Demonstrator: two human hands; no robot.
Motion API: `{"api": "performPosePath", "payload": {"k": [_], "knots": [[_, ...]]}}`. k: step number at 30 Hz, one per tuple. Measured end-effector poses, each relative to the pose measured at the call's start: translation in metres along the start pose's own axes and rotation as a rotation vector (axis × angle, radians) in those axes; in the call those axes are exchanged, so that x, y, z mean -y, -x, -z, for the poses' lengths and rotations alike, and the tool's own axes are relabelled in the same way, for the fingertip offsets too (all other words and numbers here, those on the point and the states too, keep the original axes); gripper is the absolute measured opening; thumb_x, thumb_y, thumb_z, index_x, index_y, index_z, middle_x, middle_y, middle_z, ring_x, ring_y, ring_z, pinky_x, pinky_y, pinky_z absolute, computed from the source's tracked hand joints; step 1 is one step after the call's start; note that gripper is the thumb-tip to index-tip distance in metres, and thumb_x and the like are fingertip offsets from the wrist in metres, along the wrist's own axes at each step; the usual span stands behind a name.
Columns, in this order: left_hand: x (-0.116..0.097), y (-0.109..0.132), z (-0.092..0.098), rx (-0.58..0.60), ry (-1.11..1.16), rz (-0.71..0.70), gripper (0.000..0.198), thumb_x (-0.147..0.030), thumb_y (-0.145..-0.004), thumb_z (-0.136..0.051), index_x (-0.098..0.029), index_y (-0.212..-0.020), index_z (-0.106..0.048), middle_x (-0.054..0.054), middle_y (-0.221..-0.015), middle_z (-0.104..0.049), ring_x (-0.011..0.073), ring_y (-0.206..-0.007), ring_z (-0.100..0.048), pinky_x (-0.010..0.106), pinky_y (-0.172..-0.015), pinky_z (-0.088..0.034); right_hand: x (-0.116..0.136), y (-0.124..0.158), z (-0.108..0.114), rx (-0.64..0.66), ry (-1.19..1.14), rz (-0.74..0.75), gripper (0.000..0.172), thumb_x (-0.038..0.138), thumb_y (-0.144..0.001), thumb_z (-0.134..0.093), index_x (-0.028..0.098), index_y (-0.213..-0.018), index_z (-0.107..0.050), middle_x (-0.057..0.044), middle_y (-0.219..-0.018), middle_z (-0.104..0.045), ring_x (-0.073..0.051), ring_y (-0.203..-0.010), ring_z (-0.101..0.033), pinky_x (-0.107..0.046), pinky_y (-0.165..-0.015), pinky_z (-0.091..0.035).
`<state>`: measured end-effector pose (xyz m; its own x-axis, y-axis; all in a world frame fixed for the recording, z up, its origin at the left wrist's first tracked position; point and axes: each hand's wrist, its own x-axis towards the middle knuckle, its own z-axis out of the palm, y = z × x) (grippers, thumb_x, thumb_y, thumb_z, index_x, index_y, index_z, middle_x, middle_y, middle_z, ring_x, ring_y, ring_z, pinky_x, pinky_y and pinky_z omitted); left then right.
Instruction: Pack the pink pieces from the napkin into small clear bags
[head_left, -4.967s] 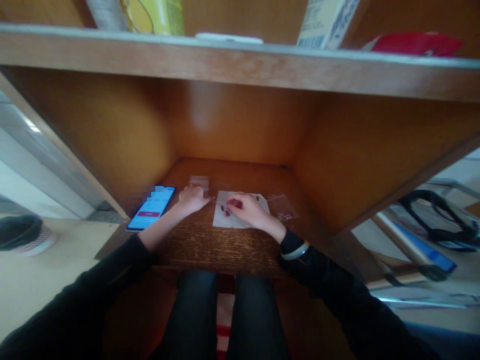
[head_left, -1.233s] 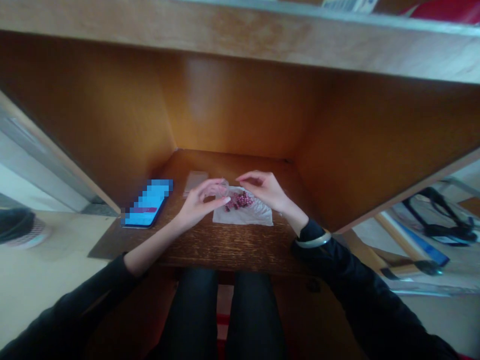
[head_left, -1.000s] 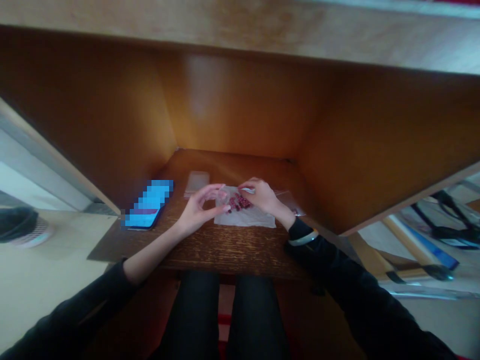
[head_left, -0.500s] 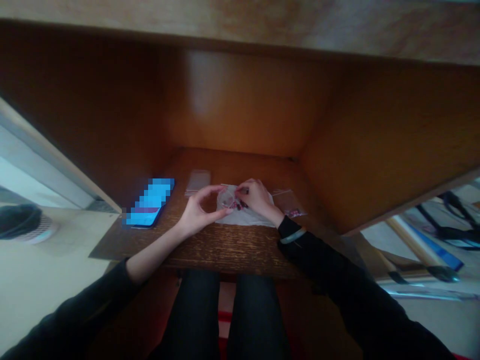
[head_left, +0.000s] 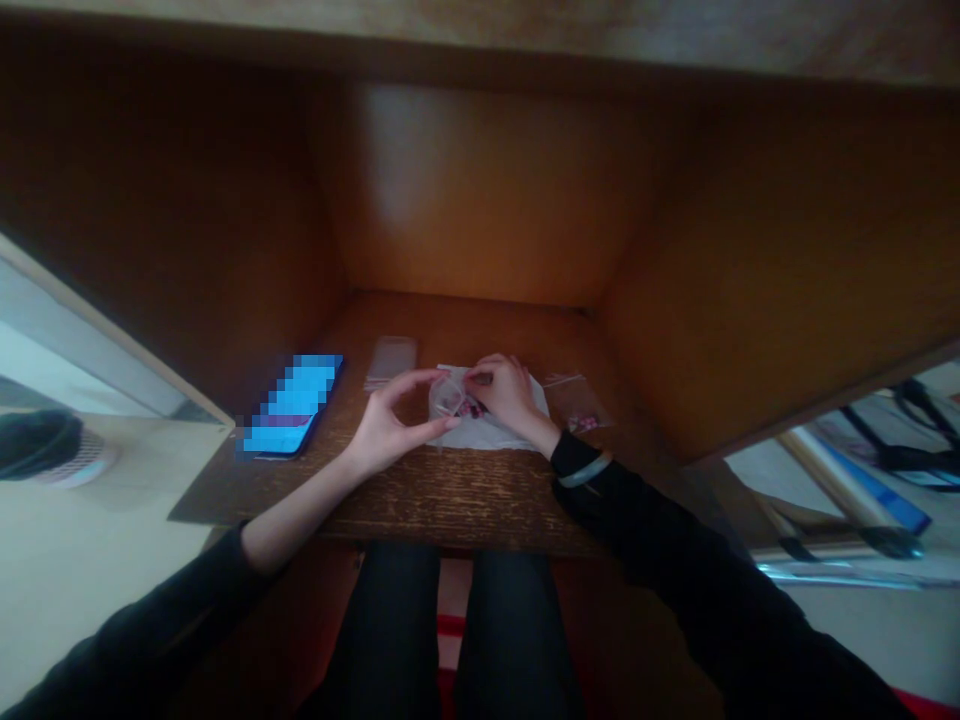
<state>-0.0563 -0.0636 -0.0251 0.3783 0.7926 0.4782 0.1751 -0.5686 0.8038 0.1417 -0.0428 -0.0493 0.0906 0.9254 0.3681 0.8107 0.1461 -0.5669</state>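
Observation:
My left hand [head_left: 394, 425] curves around a small clear plastic bag [head_left: 448, 398], with the thumb below it and the fingers over it. My right hand [head_left: 506, 392] pinches the same bag from the right. Beneath it, dark red beads [head_left: 471, 408] lie on a white paper sheet [head_left: 499, 432], partly hidden by the bag and my fingers. To the right of the paper lies a clear bag with pink beads [head_left: 579, 415]. Behind my left hand are a flat clear bag [head_left: 391, 362] and a phone [head_left: 291, 420] with a pixelated screen.
The wooden desk top [head_left: 450, 505] sits inside a brown wooden cubicle with side walls [head_left: 772, 270] and a back wall [head_left: 480, 200]. A shelf board [head_left: 480, 20] crosses overhead. A dark round object [head_left: 41, 447] stands low at left, beyond the desk.
My hands have come together over the paper and both now hold the clear bag. The beads are more hidden, and the view has tilted, shifting the shelf upward.

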Motion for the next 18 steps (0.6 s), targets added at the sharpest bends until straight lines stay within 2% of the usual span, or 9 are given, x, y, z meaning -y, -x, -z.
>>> {"api": "performPosePath", "payload": {"k": [2, 4, 7, 10, 14, 18], "knots": [[0.001, 0.000, 0.000, -0.006, 0.008, 0.007, 0.052, -0.042, -0.067, -0.079, -0.015, -0.109, -0.065, 0.012, -0.112, -0.071, 0.0241, -0.103, -0.066, 0.044, -0.097, -0.050, 0.003, -0.002, 0.002, -0.111, -0.107, 0.031, 0.010, 0.014, -0.078, -0.069, 0.022, -0.073, -0.072, -0.004, -0.087, -0.072, -0.021, -0.090, -0.063, -0.040, -0.086, -0.046], [0.001, 0.001, 0.000, -0.011, 0.014, 0.019, 0.053, -0.042, -0.066, -0.079, -0.016, -0.110, -0.065, 0.012, -0.113, -0.070, 0.0240, -0.104, -0.066, 0.044, -0.097, -0.050, 0.009, -0.002, 0.008, -0.278, -0.225, 0.118, 0.006, 0.017, -0.079, -0.069, 0.022, -0.076, -0.071, -0.003, -0.086, -0.070, -0.020, -0.090, -0.063, -0.039, -0.087, -0.047], [0.000, 0.001, 0.000, -0.016, 0.011, 0.033, 0.053, -0.042, -0.067, -0.079, -0.015, -0.110, -0.065, 0.013, -0.114, -0.070, 0.0244, -0.104, -0.065, 0.045, -0.097, -0.050, 0.026, 0.002, 0.022, -0.481, -0.334, 0.268, 0.006, 0.022, -0.084, -0.064, 0.022, -0.085, -0.070, -0.004, -0.093, -0.068, -0.020, -0.096, -0.062, -0.040, -0.089, -0.047], [-0.003, 0.001, 0.000, -0.012, -0.004, 0.032, 0.052, -0.041, -0.067, -0.079, -0.015, -0.109, -0.065, 0.013, -0.112, -0.070, 0.0245, -0.103, -0.066, 0.044, -0.096, -0.051, 0.041, 0.013, 0.036, -0.482, -0.356, 0.359, 0.007, 0.026, -0.085, -0.063, 0.024, -0.087, -0.069, -0.003, -0.097, -0.067, -0.021, -0.099, -0.062, -0.044, -0.091, -0.046], [-0.004, 0.000, 0.000, -0.002, 0.022, 0.028, 0.052, -0.040, -0.067, -0.079, -0.015, -0.110, -0.064, 0.012, -0.111, -0.071, 0.0236, -0.102, -0.067, 0.042, -0.094, -0.052, 0.049, 0.022, 0.042, -0.345, -0.381, 0.472, 0.007, 0.028, -0.084, -0.066, 0.026, -0.087, -0.071, -0.002, -0.103, -0.068, -0.022, -0.104, -0.061, -0.046, -0.093, -0.045], [-0.004, 0.000, -0.001, -0.008, 0.040, 0.030, 0.051, -0.040, -0.067, -0.079, -0.015, -0.109, -0.065, 0.011, -0.111, -0.071, 0.0234, -0.101, -0.067, 0.041, -0.094, -0.052, 0.040, 0.015, 0.036, -0.269, -0.505, 0.429, 0.010, 0.029, -0.086, -0.065, 0.026, -0.093, -0.071, -0.002, -0.107, -0.067, -0.019, -0.106, -0.061, -0.042, -0.094, -0.046]]}}
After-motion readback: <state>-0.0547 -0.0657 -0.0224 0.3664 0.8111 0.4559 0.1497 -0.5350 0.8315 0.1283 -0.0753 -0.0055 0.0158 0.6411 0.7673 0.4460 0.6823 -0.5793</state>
